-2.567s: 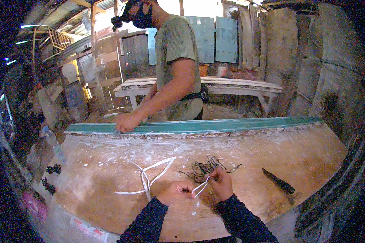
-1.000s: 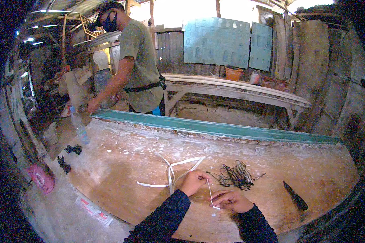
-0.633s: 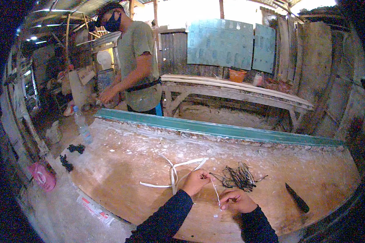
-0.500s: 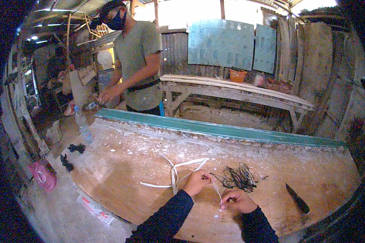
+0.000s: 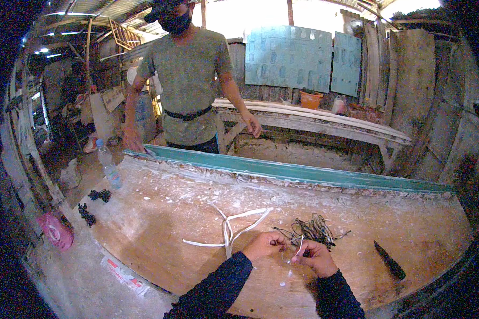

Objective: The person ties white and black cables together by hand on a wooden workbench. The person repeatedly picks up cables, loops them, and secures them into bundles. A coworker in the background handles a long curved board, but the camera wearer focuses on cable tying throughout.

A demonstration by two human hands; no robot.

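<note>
My right hand [image 5: 315,258] pinches a thin white strip [image 5: 300,245] between thumb and fingers, one end of it sticking up. Close beside it, my left hand [image 5: 266,245] has its fingertips pinched together; a thin stretch of the strip seems to run to them, though its end is hidden. Just beyond my hands lies a tangled bundle of black cords [image 5: 318,234]. Longer flat white strips [image 5: 228,231] lie loosely crossed on the wooden table [image 5: 159,223], left of my hands. Small white scraps [image 5: 282,284] sit on the wood below my fingers.
A black knife [image 5: 389,260] lies at the right. A long green channel [image 5: 282,169] borders the table's far edge, where a co-worker [image 5: 189,80] stands with one hand on its left end. A plastic bottle [image 5: 108,166] and small black cord bundles [image 5: 100,195] are at the left.
My hands have come closer together, and the strip stretched between them is now slack, its end raised in my right hand. The co-worker has turned toward the table and put a hand on the channel.
</note>
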